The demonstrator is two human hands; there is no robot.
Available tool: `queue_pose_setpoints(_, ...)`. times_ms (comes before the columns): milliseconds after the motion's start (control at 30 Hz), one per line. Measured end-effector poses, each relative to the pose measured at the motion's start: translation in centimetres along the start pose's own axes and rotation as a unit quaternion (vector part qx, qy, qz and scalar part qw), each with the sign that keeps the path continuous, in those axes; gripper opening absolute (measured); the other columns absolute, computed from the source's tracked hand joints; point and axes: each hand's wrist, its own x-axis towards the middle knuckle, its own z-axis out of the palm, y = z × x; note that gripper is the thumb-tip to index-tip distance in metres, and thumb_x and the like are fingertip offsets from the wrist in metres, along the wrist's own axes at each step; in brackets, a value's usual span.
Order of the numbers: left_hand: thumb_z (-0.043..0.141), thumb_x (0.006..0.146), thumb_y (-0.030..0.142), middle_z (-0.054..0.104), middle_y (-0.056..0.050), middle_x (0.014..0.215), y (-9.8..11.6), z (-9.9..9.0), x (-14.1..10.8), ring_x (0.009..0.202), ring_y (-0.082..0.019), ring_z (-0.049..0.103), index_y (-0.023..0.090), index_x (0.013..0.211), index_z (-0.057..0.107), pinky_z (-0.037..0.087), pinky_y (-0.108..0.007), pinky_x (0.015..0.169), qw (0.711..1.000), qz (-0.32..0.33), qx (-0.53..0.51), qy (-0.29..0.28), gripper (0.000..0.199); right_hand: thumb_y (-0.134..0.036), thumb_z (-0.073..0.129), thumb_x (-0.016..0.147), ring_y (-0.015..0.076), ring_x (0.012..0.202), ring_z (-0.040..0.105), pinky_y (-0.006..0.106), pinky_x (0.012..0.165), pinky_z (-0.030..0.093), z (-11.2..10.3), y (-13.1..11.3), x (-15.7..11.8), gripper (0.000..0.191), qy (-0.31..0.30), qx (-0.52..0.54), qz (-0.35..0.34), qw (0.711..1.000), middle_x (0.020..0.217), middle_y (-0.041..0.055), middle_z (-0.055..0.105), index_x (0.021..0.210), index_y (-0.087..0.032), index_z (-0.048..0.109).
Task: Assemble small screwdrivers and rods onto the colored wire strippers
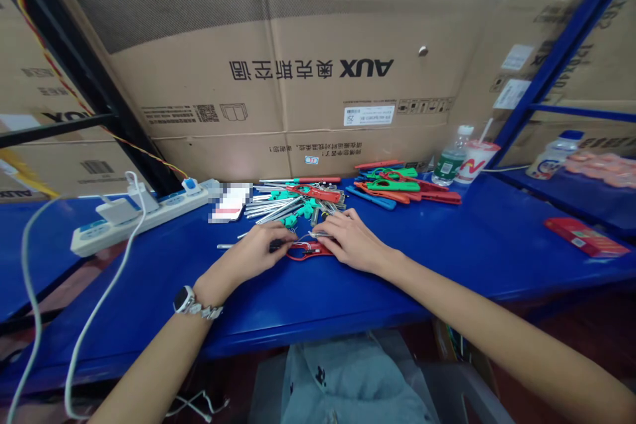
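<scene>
A red plastic casing (312, 250) with thin white wires and a small dark part in it lies low over the table between my hands. My left hand (261, 250), a watch on its wrist, is closed at the casing's left end, with a dark piece partly hidden under the fingers. My right hand (356, 242) is closed at the right end, its fingers near a thin metal piece (322, 234). A metal rod (225, 246) shows left of my left hand. Just behind lie a heap of silver metal tubes (275, 207) with green ends (309, 205) and another red casing (322, 194).
Green, orange, blue and red plastic casings (397, 187) are piled at the back right. Beyond them stand a water bottle (450, 158) and a cup with a straw (476, 162). A power strip (149, 215), a phone (231, 202) and a red packet (586, 237) lie on the blue table (447, 252).
</scene>
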Motion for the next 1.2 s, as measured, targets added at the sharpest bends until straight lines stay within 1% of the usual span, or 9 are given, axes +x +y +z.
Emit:
queue_pose_setpoints(133,0.063,0.094,0.04,0.071,-0.01,0.114,1.2,0.3,0.8,0.105,-0.025,0.067,0.02,0.118,0.07,0.054,-0.042,0.093,0.999,-0.015,0.002,0.051,0.032,-0.024,0.053,0.103,0.0226,0.106,0.063,0.039,0.091,0.032,0.0,0.0,0.0,0.016,0.023,0.028,-0.006,0.999,0.111,0.0051,0.074,0.112,-0.021,0.065)
queue_pose_setpoints(233,0.069,0.09,0.042,0.074,-0.007,0.104,1.5,0.3,2.3,0.097,-0.023,0.069,0.021,0.11,0.072,0.053,-0.037,0.087,1.0,-0.013,-0.021,0.002,0.029,-0.02,0.056,0.099,0.0219,0.104,0.064,0.039,0.092,0.032,0.2,0.0,0.0,0.013,0.035,0.038,-0.011,0.999,0.108,0.0053,0.075,0.108,-0.019,0.065)
queue_pose_setpoints(333,0.07,0.089,0.034,0.076,-0.004,0.09,1.5,0.3,3.9,0.08,-0.02,0.069,0.021,0.097,0.073,0.051,-0.031,0.074,0.997,-0.019,-0.035,-0.068,0.016,-0.017,0.057,0.097,0.0219,0.102,0.065,0.038,0.091,0.032,0.3,0.1,0.0,0.01,0.047,0.041,-0.011,0.998,0.105,0.0062,0.075,0.103,-0.018,0.064)
queue_pose_setpoints(433,0.067,0.089,0.025,0.075,-0.003,0.083,1.7,0.5,4.6,0.071,-0.017,0.066,0.019,0.089,0.072,0.048,-0.028,0.067,0.997,-0.022,-0.026,-0.071,0.009,-0.016,0.058,0.094,0.0221,0.099,0.065,0.037,0.091,0.033,0.3,0.1,-0.1,0.007,0.06,0.044,-0.002,0.997,0.103,0.0074,0.074,0.098,-0.018,0.063)
queue_pose_setpoints(667,0.063,0.09,0.021,0.069,-0.004,0.08,2.2,1.3,3.2,0.075,-0.018,0.064,0.018,0.086,0.069,0.049,-0.031,0.071,1.0,0.007,0.029,-0.008,0.008,-0.028,0.066,0.092,0.0205,0.091,0.068,0.038,0.09,0.034,0.0,-0.4,-0.4,0.017,0.054,0.08,0.05,0.994,0.099,0.0029,0.077,0.108,-0.021,0.068)
queue_pose_setpoints(767,0.064,0.09,0.024,0.071,-0.004,0.087,2.0,1.0,2.6,0.079,-0.018,0.066,0.019,0.096,0.07,0.052,-0.032,0.074,1.0,0.016,-0.003,-0.006,0.01,-0.026,0.066,0.094,0.0195,0.095,0.068,0.038,0.091,0.033,-0.2,-0.3,-0.4,0.009,0.047,0.088,0.043,0.994,0.102,0.002,0.077,0.101,-0.022,0.069)
queue_pose_setpoints(900,0.064,0.093,0.03,0.075,-0.005,0.102,1.7,0.7,2.3,0.093,-0.019,0.069,0.021,0.105,0.07,0.054,-0.035,0.087,0.999,0.041,-0.024,0.013,0.016,-0.022,0.07,0.091,0.0195,0.098,0.067,0.037,0.089,0.033,-0.3,0.0,-0.3,0.007,0.063,0.096,0.06,0.992,0.104,0.0018,0.076,0.099,-0.021,0.069)
queue_pose_setpoints(1067,0.072,0.087,0.035,0.075,-0.006,0.105,1.6,0.7,2.1,0.096,-0.021,0.071,0.021,0.116,0.067,0.055,-0.036,0.088,0.998,-0.007,-0.059,0.01,0.032,-0.018,0.069,0.091,0.0192,0.096,0.067,0.036,0.089,0.034,-0.3,0.0,-0.3,0.015,0.062,0.092,0.063,0.992,0.104,0.0026,0.076,0.106,-0.02,0.07)
queue_pose_setpoints(1200,0.081,0.079,0.045,0.073,-0.007,0.108,1.8,0.7,2.0,0.098,-0.023,0.07,0.02,0.114,0.066,0.056,-0.037,0.087,0.997,-0.03,-0.076,-0.016,0.046,-0.019,0.068,0.092,0.022,0.104,0.065,0.038,0.091,0.036,-0.5,0.0,-0.5,0.023,0.049,0.074,0.06,0.994,0.11,0.006,0.075,0.115,-0.021,0.071)
